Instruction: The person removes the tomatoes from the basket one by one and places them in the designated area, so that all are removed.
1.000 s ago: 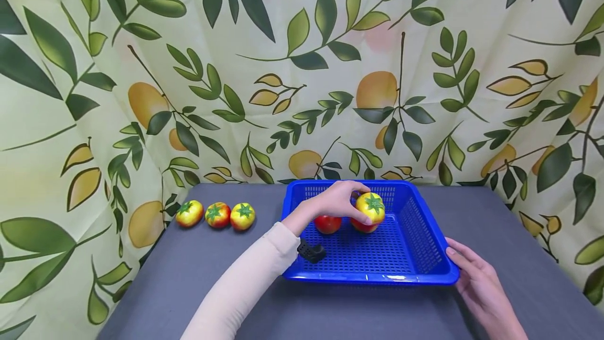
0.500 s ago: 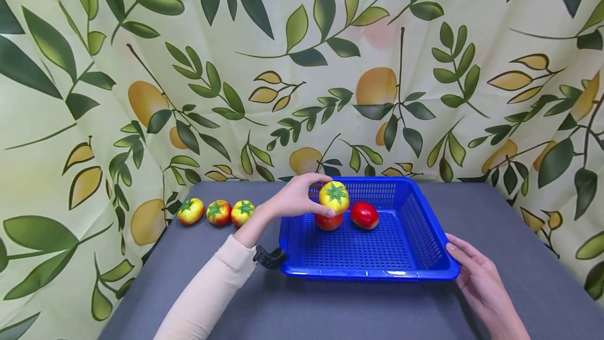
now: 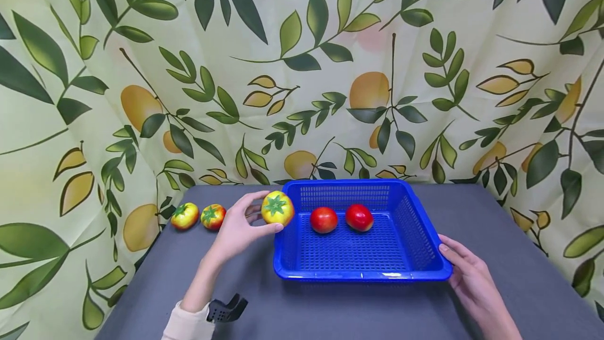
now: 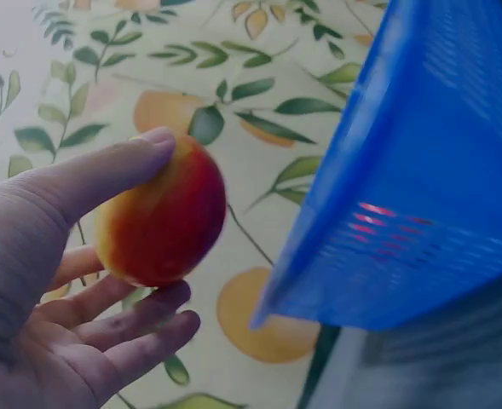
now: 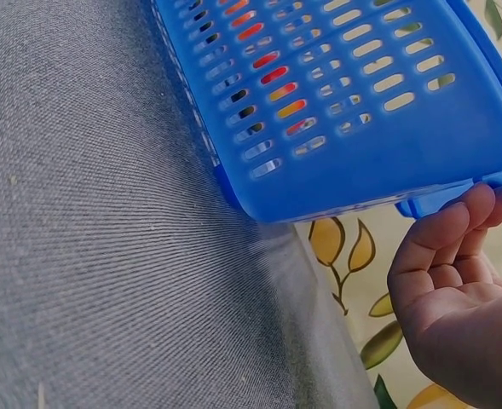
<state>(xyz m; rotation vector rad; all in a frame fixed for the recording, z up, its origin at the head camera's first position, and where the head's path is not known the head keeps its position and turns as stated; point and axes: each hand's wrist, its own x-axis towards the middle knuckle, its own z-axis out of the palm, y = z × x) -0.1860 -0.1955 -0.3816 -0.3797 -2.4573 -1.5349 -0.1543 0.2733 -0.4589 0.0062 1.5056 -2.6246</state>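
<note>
In the head view, my left hand [image 3: 239, 229] pinches a yellow-and-red tomato [image 3: 277, 208] between thumb and fingers. Its green star-shaped calyx faces the camera. In the left wrist view, the tomato [image 4: 167, 213] shows its red side, and the hand [image 4: 80, 281] stands apart from the basket [image 4: 421, 170]. Two red tomatoes [image 3: 323, 220] [image 3: 359, 218] lie inside the blue basket [image 3: 363, 276]. At that basket's right side my right hand [image 3: 473, 276] grips the rim. The right wrist view has this hand's fingers [image 5: 429, 239] curled at the basket's edge.
Two more yellow-and-red tomatoes [image 3: 185, 216] [image 3: 213, 216] sit on the grey table [image 3: 330, 311] at the left. A leaf-patterned cloth [image 3: 302, 93] hangs behind the table. A black strap [image 3: 226, 309] is on the left wrist.
My left hand has carried the tomato leftward, from above the basket to its left rim. The hand now covers where a third table tomato showed. My right hand stays on the basket.
</note>
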